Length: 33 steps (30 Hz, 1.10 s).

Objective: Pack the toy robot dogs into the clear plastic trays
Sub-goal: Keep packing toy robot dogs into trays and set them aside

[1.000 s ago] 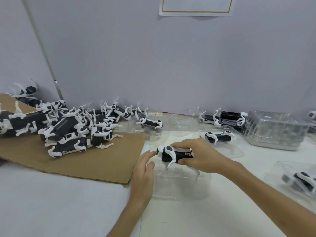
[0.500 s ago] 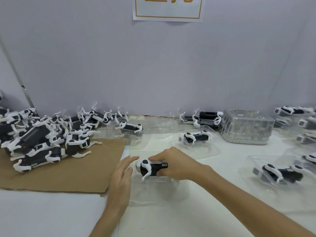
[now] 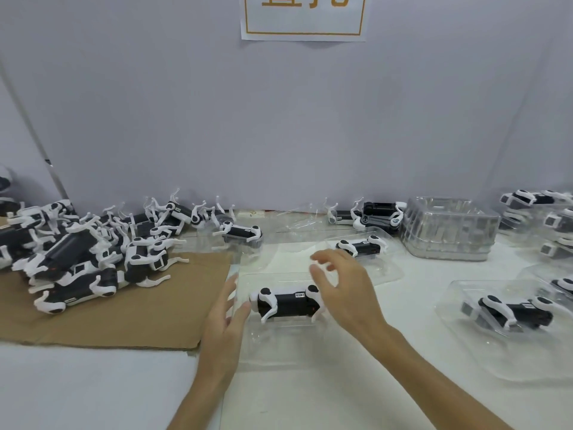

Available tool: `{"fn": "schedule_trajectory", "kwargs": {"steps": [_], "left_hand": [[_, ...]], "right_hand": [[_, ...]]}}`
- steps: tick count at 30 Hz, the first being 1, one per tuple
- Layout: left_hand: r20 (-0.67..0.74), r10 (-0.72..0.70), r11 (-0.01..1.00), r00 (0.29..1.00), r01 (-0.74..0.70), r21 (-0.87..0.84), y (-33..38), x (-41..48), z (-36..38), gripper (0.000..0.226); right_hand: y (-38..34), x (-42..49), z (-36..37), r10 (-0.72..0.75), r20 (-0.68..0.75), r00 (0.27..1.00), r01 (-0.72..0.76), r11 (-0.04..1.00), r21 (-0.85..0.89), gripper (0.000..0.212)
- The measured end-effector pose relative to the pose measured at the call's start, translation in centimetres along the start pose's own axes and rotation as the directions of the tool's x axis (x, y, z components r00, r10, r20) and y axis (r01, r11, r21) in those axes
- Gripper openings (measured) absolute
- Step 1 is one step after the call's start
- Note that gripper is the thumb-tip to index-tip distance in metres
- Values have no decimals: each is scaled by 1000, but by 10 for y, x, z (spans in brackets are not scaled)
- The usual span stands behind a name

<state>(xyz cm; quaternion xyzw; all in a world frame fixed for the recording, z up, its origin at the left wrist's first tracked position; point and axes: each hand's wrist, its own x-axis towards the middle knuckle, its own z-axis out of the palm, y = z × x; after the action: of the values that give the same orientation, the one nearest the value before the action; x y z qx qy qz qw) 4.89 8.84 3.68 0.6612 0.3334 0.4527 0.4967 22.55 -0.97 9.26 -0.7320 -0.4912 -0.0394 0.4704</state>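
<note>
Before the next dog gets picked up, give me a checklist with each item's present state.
1. Toy dog in the front tray: ok, it lies inside the tray.
2. Dog fully seated in the tray's pocket: cannot tell, the clear plastic does not show the fit.
3. Right hand free: ok, fingers spread, holds nothing, just right of the dog.
4. Left hand free: ok, fingers straight at the tray's left edge; contact cannot tell.
5. Unpacked dogs available: ok, a pile lies on the cardboard at left.
6. Spare trays available: ok, a stack of clear trays stands at back right.
</note>
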Motion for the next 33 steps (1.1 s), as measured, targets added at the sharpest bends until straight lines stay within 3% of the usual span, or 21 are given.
{"fn": "schedule_trajectory", "kwargs": {"steps": [3,5,7,10,12,15,20,23,28,33], "left_hand": [[-20,-98,994,995,99,46,0,1,0,41],[54,-102,992,993,98,80,-1,1,-1,33],[121,-100,992,988,90,84,0,0,-2,42],[188,-78,997,979,74,27,6,-1,-5,67],[209,-77,997,975,79,-3,8,-1,-5,88],[216,-63,997,974,73,-39,14,-4,-4,106],[203,-41,996,978,55,-68,14,-8,1,96],[201,-26,998,979,36,-48,15,-10,2,87],[179,-53,999,982,54,3,12,-10,2,94],[140,-47,999,989,44,21,12,-10,3,86]], "right_hand": [[16,-5,-12,383,230,895,-382,923,-48,48],[23,-12,-14,492,364,791,-505,861,-68,57],[30,-21,-12,505,423,752,-549,836,-23,52],[30,-28,-14,403,464,789,-544,809,223,41],[26,-30,-19,307,485,819,-510,778,368,48],[27,-28,-20,230,443,867,-425,805,414,66],[28,-28,-21,226,341,912,-366,824,433,85],[30,-28,-19,211,305,929,-325,858,397,78],[29,-31,-14,230,243,942,-312,866,391,72],[28,-32,-11,244,204,948,-309,860,407,73]]}}
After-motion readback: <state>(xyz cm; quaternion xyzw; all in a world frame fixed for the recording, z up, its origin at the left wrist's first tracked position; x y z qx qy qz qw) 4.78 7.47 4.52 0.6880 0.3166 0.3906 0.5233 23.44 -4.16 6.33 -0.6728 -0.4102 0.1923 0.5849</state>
